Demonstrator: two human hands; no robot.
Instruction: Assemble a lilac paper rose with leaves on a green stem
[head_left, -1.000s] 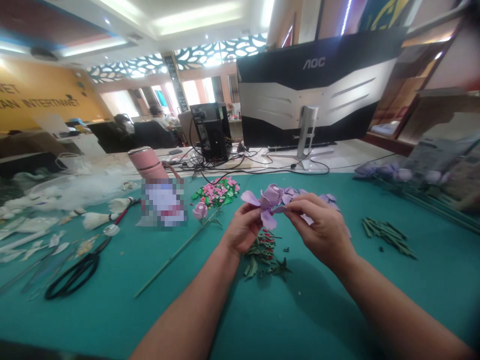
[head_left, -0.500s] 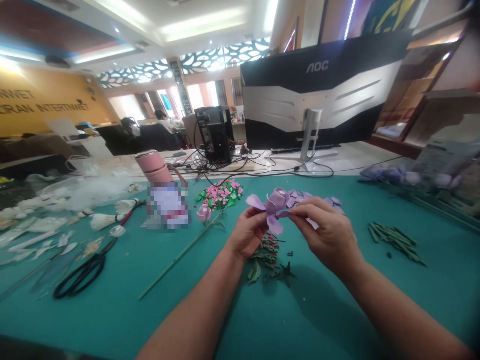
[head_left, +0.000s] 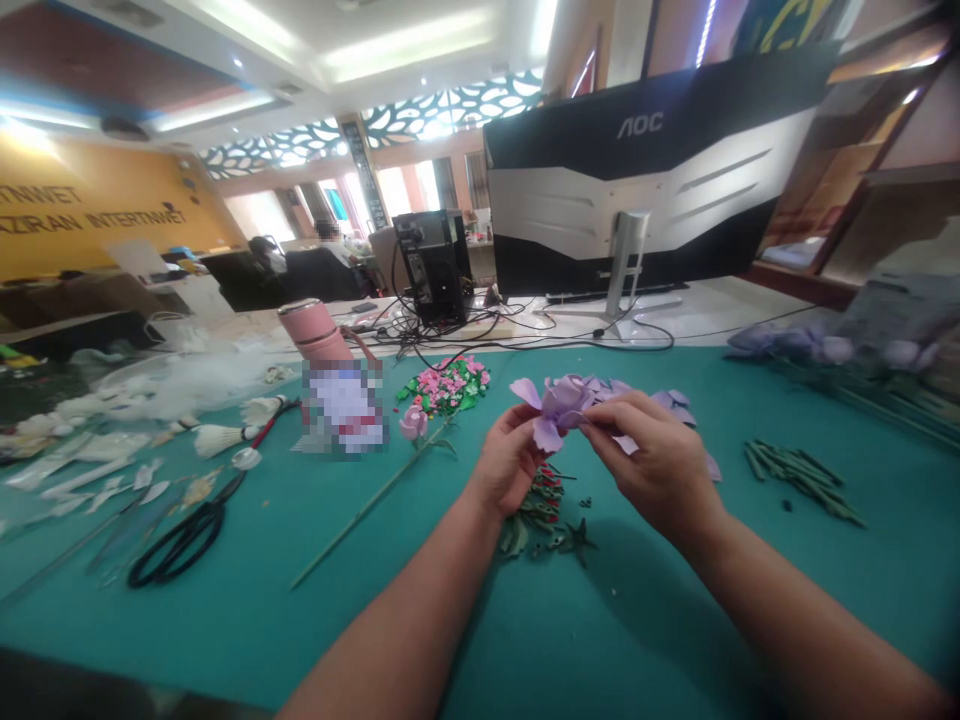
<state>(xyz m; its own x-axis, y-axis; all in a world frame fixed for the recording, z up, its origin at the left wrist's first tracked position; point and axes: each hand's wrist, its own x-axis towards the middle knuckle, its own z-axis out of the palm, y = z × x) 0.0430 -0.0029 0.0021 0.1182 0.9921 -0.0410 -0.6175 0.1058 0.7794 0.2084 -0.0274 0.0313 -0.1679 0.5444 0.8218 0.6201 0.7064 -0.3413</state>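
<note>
My left hand (head_left: 510,462) and my right hand (head_left: 654,462) both pinch a purple paper flower (head_left: 559,404) held above the teal table (head_left: 300,620). Its petals spread out to the left and downward. Loose purple petals (head_left: 671,400) lie just behind my right hand. Under my hands sits a small heap of green leaf pieces with red bits (head_left: 541,515).
A pink rose on a long green stem (head_left: 375,490) and a cluster of small pink blossoms (head_left: 446,385) lie to the left. Black scissors (head_left: 184,535), white feathers (head_left: 217,437), a pink bottle (head_left: 315,330), green stem pieces (head_left: 799,470) and a monitor (head_left: 645,180) surround the area.
My hands and the flower have stayed together with small finger shifts on the petals. The view has drifted slightly, so everything sits a little further right.
</note>
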